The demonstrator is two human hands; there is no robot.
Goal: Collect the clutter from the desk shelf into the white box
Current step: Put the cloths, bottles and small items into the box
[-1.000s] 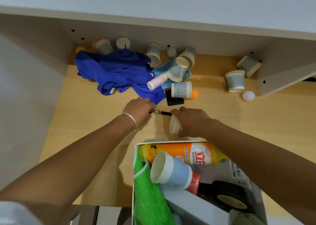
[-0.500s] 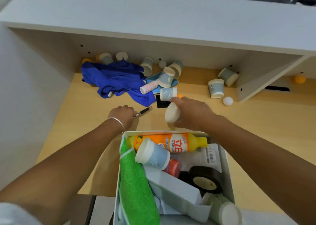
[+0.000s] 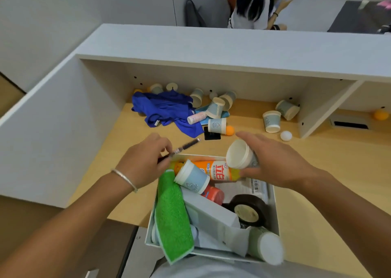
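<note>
Both hands have come back over the box point(image 3: 273, 210): left hand point(image 3: 141, 165) pinching the pen point(image 3: 186, 145), right hand point(image 3: 273, 161) gripping a cup point(image 3: 239, 154), ready to drop.

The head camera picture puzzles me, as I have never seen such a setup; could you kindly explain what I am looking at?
There is no machine: a person wears one camera on the head, looking forward and down at both bare hands. The left hand pinches a dark pen. The right hand holds a paper cup over the white box, which already holds a green towel, an orange bottle and a tape roll. On the desk shelf behind lie a blue cloth, more cups and small balls.
</note>
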